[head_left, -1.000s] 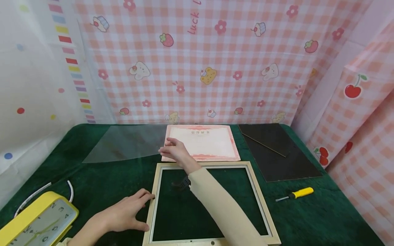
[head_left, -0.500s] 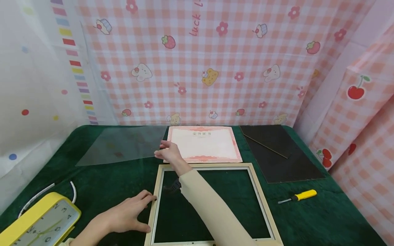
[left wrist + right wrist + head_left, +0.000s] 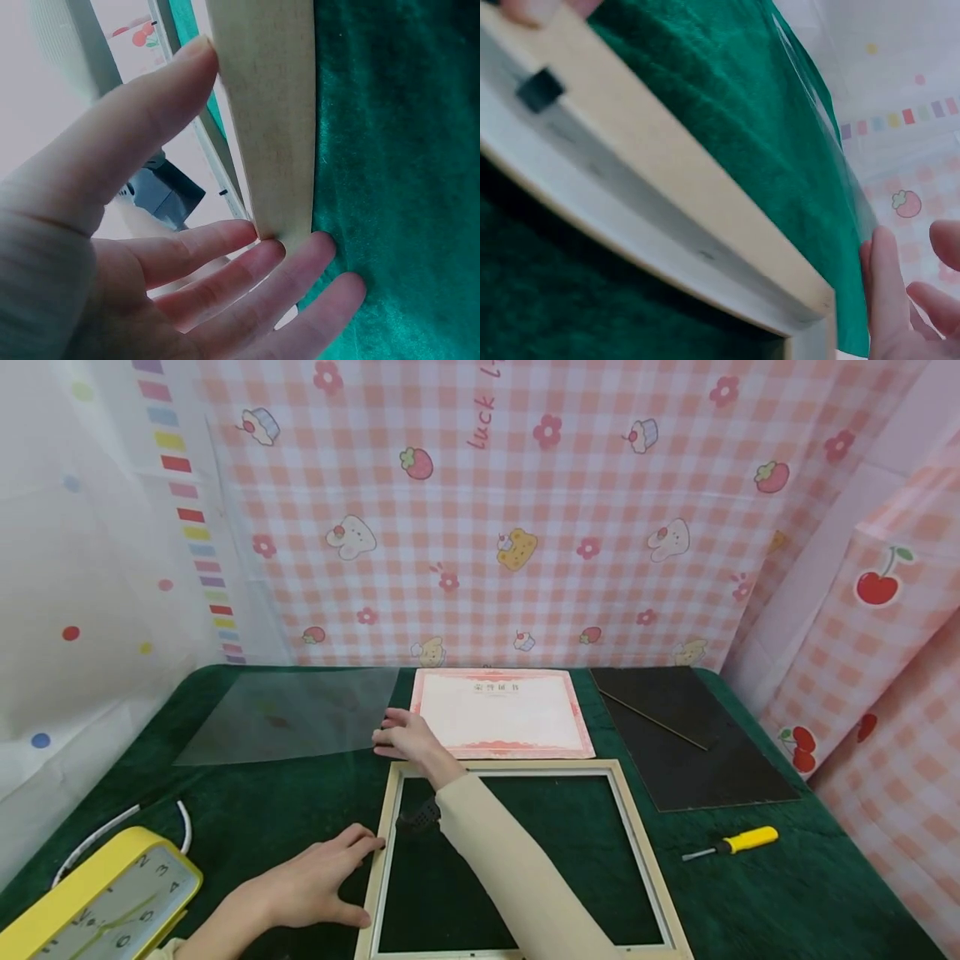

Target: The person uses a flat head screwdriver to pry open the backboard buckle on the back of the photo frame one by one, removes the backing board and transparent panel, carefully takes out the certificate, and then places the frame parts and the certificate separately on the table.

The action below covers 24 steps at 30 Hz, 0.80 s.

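A wooden picture frame (image 3: 650, 868) lies on the green cloth, its inner rim pale. My left hand (image 3: 311, 878) touches the frame's left side with thumb and fingertips, the fingers loosely spread in the left wrist view. My right hand (image 3: 411, 745) reaches over the frame to the right edge of a clear plastic sheet (image 3: 285, 718). In the right wrist view its fingers (image 3: 886, 277) are fairly straight beside the sheet, and the thumb stands apart. Right of that hand lies a pink-bordered certificate (image 3: 502, 718), its near edge close to the frame.
A dark backing board (image 3: 697, 752) lies at the back right with a thin rod (image 3: 652, 718) across it. Nearer is a yellow-handled screwdriver (image 3: 750, 839). A yellow clock (image 3: 112, 902) stands at the front left. A checked curtain (image 3: 585, 485) hangs behind the table.
The clear sheet has shifted left, away from the certificate, and my right hand has moved a little left with it. My left hand stays at the frame. The head view has shifted slightly.
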Tool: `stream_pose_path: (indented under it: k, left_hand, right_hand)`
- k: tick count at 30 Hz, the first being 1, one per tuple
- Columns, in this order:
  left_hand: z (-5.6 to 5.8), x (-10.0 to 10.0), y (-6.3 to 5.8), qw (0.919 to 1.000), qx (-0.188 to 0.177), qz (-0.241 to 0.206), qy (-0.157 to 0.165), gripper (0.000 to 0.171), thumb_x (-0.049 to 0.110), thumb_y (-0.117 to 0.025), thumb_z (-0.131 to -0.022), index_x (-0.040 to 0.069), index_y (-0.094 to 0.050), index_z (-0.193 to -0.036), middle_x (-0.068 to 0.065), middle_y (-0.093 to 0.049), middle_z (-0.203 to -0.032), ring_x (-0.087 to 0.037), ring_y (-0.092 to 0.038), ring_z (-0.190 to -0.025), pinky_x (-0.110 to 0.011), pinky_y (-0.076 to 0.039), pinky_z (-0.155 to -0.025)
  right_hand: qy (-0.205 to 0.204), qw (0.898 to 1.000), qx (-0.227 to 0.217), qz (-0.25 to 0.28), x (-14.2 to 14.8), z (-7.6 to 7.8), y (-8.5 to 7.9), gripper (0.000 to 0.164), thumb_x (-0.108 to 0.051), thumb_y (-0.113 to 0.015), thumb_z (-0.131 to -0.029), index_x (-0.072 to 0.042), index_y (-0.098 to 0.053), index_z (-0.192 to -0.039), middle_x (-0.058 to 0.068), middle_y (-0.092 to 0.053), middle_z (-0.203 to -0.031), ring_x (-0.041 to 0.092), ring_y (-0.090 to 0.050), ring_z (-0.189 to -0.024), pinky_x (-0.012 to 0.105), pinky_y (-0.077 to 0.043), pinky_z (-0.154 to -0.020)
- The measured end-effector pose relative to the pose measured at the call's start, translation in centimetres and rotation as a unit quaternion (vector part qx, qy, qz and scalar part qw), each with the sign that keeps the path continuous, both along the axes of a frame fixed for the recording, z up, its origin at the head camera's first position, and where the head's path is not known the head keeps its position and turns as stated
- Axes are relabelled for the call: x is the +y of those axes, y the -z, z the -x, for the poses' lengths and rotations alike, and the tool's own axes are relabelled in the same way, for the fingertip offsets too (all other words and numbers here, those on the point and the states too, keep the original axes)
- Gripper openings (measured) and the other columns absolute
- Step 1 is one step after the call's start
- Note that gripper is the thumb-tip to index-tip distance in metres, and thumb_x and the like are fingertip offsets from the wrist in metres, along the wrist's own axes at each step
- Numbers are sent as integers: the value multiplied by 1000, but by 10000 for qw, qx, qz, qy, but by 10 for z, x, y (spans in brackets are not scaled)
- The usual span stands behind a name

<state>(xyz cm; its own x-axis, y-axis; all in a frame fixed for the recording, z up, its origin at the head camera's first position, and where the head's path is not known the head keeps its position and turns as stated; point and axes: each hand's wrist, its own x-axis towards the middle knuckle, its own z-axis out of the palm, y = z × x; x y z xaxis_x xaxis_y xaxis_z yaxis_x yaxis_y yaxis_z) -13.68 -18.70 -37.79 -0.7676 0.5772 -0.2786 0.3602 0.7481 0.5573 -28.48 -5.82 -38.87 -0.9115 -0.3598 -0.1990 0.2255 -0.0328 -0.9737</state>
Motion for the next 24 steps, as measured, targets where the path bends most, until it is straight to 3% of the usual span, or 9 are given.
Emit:
stream_pose_path:
  k: [6,11,17,24]
  left_hand:
    - [0,0,0,10000,20,-28,18,74,42,-72,-69,1,-43,-123,-4,-40,-110,-18,-48,-84,-39,-45,-74]
    - [0,0,0,10000,44,-42,54,74,42,-72,-69,1,-43,-123,-4,-39,-111,-18,-48,-84,-39,-45,-75]
    - [1,0,-2,10000,-41,24,-54,76,43,-72,-68,1,-43,-124,-4,-39,-112,-18,-48,-86,-41,-44,-76]
    - [3,-2,-2,9998,-95,154,-120,76,44,-72,-67,2,-43,-124,-4,-40,-114,-17,-48,-87,-41,-44,-77]
  right_hand:
    - [-404,9989,-212,112,2,-2,2,53,-4,-52,-88,-1,-29,-135,16,-39,-126,26,-48,-108,31,-45,-81]
    - [-886,9960,-36,-87,12,-5,-1,54,-10,-52,-89,-3,-28,-136,14,-35,-131,22,-42,-114,29,-44,-82]
    - [-1210,9881,467,-823,31,1,-10,45,-16,-50,-91,-4,-37,-132,11,-42,-128,24,-42,-114,36,-40,-88]
    - [-1567,9668,1126,-1676,72,7,-26,39,-18,-48,-92,-1,-43,-127,10,-45,-122,26,-44,-112,35,-43,-84]
